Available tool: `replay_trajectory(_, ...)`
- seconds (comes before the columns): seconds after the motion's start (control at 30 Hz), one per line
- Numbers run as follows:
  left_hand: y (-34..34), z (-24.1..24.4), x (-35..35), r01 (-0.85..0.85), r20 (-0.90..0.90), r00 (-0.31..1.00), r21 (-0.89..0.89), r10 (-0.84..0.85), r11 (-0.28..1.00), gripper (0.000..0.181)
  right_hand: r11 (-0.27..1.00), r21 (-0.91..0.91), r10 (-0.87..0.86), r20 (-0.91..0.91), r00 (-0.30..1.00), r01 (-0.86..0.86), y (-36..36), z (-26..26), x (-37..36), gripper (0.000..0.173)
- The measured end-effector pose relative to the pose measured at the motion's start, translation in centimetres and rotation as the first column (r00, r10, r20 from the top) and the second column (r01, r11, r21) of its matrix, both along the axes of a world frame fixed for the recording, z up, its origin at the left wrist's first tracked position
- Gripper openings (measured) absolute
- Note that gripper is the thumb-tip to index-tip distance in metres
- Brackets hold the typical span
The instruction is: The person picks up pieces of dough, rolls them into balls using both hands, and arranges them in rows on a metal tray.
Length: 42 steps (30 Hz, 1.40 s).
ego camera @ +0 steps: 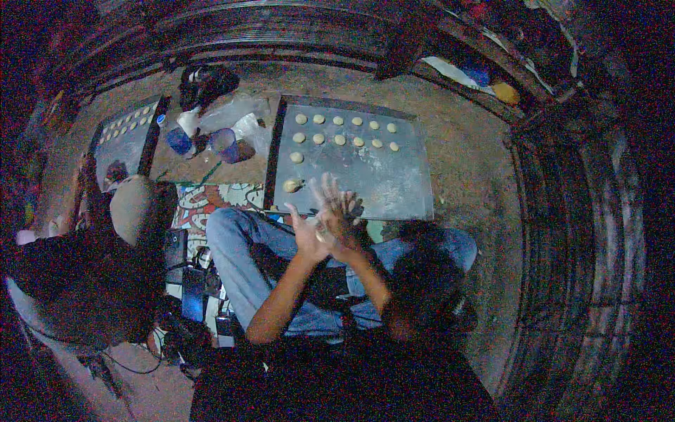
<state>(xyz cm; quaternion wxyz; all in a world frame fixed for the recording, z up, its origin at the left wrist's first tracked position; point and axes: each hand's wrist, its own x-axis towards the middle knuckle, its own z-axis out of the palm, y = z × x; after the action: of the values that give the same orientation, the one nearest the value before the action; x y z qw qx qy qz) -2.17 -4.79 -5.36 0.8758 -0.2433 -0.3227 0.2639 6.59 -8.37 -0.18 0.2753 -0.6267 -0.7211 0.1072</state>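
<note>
My left hand (307,235) and my right hand (340,224) meet palm to palm above my lap, fingers spread and slightly blurred. A small pale piece of dough (322,235) shows between the palms, mostly hidden by them. Just beyond my fingers lies a dark metal baking tray (364,169), dusted in places with flour. Several flattened dough rounds (339,140) form two rows across its far half, and a single round (297,157) sits below them at the left. Nearer me, a larger dough lump (291,185) rests at the tray's left side, close to my fingertips.
At my left sits another person in a pale cap (132,208), beside a second tray (118,150) of dough rounds. Blue containers (224,143) and clear plastic sheeting (250,124) lie between the trays. A phone (193,295) and cables lie by my left knee.
</note>
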Motion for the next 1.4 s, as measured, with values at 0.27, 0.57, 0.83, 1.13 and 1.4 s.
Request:
replay_trajectory(0.27,1.6,0.0,-2.2,-0.071,-0.337,0.926,0.289,0.171,0.955,0.119,0.989,0.051,-0.126,-0.231,0.965,0.141,-1.7,0.2,1.9,0.062)
replay_trajectory(0.57,2.1,1.0,-0.8,-0.018,-0.702,0.095,0.708,0.706,0.706,0.097,0.966,-0.233,-0.244,-0.662,0.708,0.114,-4.1,-4.8,1.1,0.047)
replay_trajectory(0.83,2.3,-1.6,-0.9,0.162,-0.538,-0.01,0.831,0.843,0.533,0.097,0.902,-0.424,-0.43,-0.9,-0.077,-0.082,-4.0,-7.8,0.1,0.045)
replay_trajectory(1.13,3.4,-1.7,-0.5,0.129,-0.447,-0.088,0.881,0.89,0.455,0.111,0.894,-0.407,-0.434,-0.891,-0.131,-0.189,-3.7,-3.5,0.4,0.046)
replay_trajectory(1.4,3.6,-1.2,-0.8,0.118,-0.338,-0.12,0.929,0.933,0.352,0.111,0.886,-0.439,-0.413,-0.893,0.177,-0.147,-3.3,-3.7,0.3,0.052)
